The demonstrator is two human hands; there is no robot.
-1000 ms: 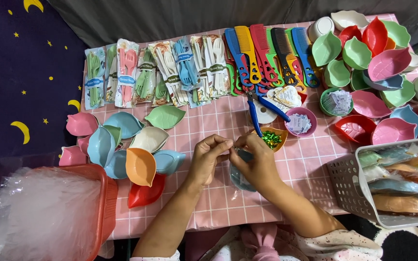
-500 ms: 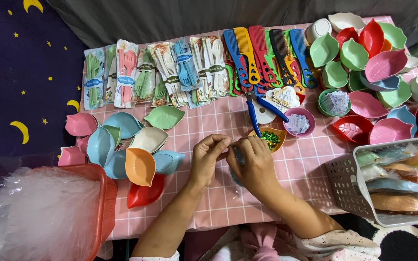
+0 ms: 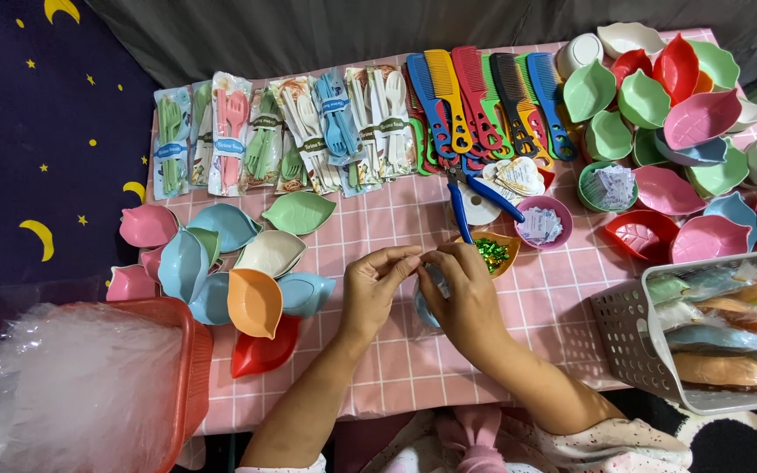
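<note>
I note the counter [image 3: 519, 333] under a pink checked cloth, crowded with stock: packs of plastic cutlery [image 3: 282, 131] and a fan of combs [image 3: 484, 101] along the far edge, leaf-shaped bowls [image 3: 659, 96] heaped at far right and a smaller cluster of them [image 3: 247, 271] at left, a white basket [image 3: 633, 342] of wrapped pieces at right. Centre front, my two hands meet over a pale blue bowl in a clear bag [image 3: 427, 307], which rests on the counter just below them. My left hand [image 3: 378, 289] and right hand [image 3: 462, 298] both have fingers pinched shut on the bag's gathered mouth, fingertips touching. I judge the step in hand to be closing the bag. The next move calls for a steady twist and a tie; the small orange dish of green ties [image 3: 491, 254] lies just beyond my right hand, beside blue-handled pliers [image 3: 475, 194].
</note>
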